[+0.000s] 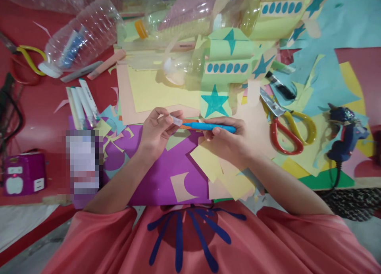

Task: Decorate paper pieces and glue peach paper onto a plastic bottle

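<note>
My left hand (157, 131) pinches a small clear cap (176, 120) between thumb and fingers. My right hand (230, 135) is closed around a slim blue pen (208, 126), whose narrow tip points left at the cap's open end. Whether tip and cap touch, I cannot tell. Something thin and orange (190, 122) shows just behind the pen; its kind is hidden. Both hands are above a purple sheet (166, 167) and paper scraps. Beyond them lies a plastic bottle wrapped in green paper (220, 79), decorated with teal stars and a strip of blue dots.
Large scissors (285, 125) and a glue gun (343, 135) lie at right. Several white markers (81, 103), a blurred phone (83, 163) and a purple box (25, 173) are at left. Clear bottles (86, 36) and more scissors (29, 62) lie farther back.
</note>
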`<action>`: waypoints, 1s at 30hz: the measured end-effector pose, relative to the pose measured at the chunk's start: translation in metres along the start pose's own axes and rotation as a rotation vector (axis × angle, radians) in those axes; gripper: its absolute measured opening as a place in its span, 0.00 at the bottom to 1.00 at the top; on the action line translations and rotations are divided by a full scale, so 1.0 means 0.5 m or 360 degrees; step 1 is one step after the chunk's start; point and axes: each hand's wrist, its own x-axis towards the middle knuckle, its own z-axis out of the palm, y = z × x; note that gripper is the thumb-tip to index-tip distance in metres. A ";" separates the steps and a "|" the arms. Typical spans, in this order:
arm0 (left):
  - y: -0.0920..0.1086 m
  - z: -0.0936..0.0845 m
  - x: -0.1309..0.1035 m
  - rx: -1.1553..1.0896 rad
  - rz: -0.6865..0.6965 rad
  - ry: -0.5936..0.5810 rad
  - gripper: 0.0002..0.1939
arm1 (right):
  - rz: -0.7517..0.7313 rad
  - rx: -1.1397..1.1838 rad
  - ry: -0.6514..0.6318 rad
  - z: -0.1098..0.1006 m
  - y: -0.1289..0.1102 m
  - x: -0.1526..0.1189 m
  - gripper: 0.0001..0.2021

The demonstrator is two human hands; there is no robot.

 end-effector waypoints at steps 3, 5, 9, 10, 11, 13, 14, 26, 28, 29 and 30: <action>-0.007 0.003 -0.010 0.0165 0.0107 -0.0038 0.19 | -0.0031 -0.0050 0.0005 0.000 0.001 0.000 0.10; -0.008 0.005 -0.019 0.0425 0.0255 -0.0052 0.16 | -0.0060 -0.0126 0.0033 -0.001 -0.001 0.000 0.09; -0.005 0.001 -0.032 0.1061 0.0482 -0.0133 0.16 | -0.0047 -0.0233 0.0020 -0.010 -0.002 0.000 0.10; -0.004 -0.002 -0.033 0.1145 0.0485 -0.0165 0.18 | -0.0025 -0.0243 0.0004 -0.014 -0.001 0.000 0.11; -0.005 -0.004 -0.034 0.1186 0.0478 -0.0191 0.18 | -0.0002 -0.0239 -0.0011 -0.017 0.001 0.000 0.11; -0.006 -0.008 -0.034 0.1183 0.0444 -0.0216 0.19 | 0.0044 -0.0219 -0.0018 -0.021 0.004 -0.001 0.13; -0.007 -0.009 -0.034 0.1160 0.0419 -0.0221 0.19 | 0.0068 -0.0223 -0.0021 -0.022 0.005 -0.001 0.13; 0.049 0.003 -0.037 0.1657 0.0299 -0.0396 0.12 | -0.0020 -0.0555 -0.0055 -0.024 0.012 0.004 0.12; 0.065 -0.001 -0.042 0.1749 0.0312 -0.0310 0.10 | -0.0043 -0.0471 -0.0043 -0.025 0.015 0.005 0.09; 0.072 -0.005 -0.046 0.1795 0.0331 -0.0265 0.09 | -0.0063 -0.0410 -0.0053 -0.024 0.016 0.005 0.08; 0.079 -0.011 -0.051 0.1839 0.0350 -0.0217 0.08 | -0.0081 -0.0354 -0.0069 -0.024 0.016 0.005 0.07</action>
